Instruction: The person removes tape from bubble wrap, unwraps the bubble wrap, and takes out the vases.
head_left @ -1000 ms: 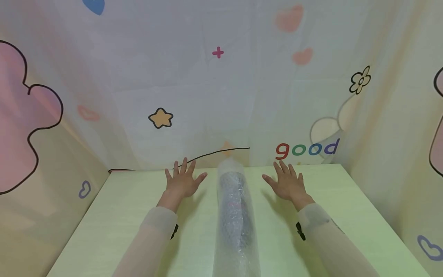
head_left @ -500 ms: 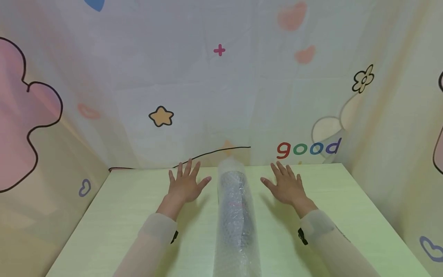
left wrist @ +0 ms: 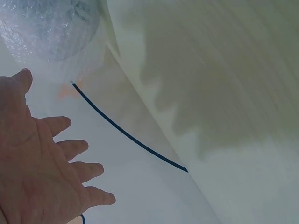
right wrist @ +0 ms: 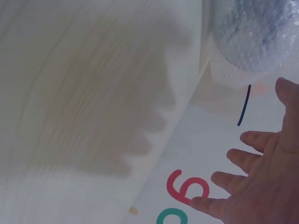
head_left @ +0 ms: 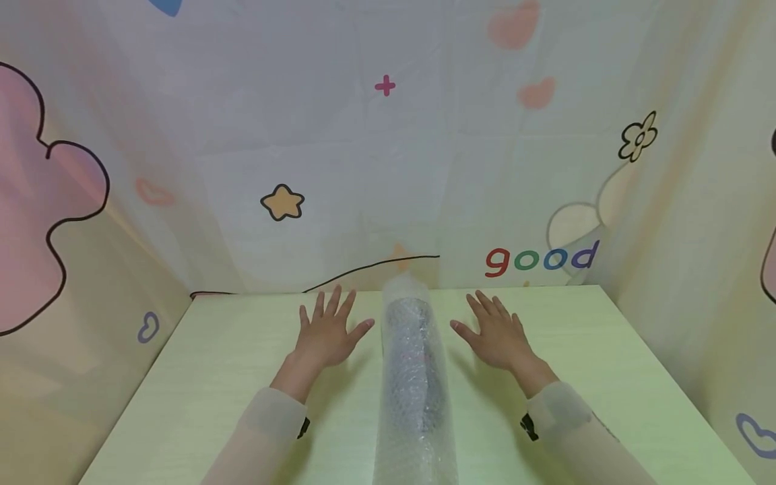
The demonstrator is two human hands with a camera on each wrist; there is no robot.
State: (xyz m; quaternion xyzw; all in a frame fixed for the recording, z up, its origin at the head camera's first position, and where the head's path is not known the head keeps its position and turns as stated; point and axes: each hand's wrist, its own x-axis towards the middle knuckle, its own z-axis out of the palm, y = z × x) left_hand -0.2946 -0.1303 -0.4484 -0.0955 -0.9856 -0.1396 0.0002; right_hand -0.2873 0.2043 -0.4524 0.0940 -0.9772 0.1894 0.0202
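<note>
A long bundle in clear bubble wrap (head_left: 415, 377) lies lengthwise down the middle of the table, its far end near the back wall. Something dark and rounded shows through the plastic, its kind hidden by the wrap. On the left of it my left hand (head_left: 327, 337) hovers palm down over the table, fingers spread and straight, thumb toward the bundle. My right hand (head_left: 498, 338) mirrors it on the other side, also spread and holding nothing. Both wrist views show the wrapped end (left wrist: 56, 32) beyond the thumb, apart from the hand.
The pale wooden table (head_left: 200, 384) ends at a printed cloth backdrop (head_left: 339, 148) that rises behind it and along both sides. The backdrop carries a star (head_left: 282, 203) and the word "good" (head_left: 541, 259). Shadows of both hands fall on the tabletop.
Both hands have drawn slightly nearer to the person and inward toward the bubble-wrapped bundle. The bundle stays in place, and the head view has shifted a little.
</note>
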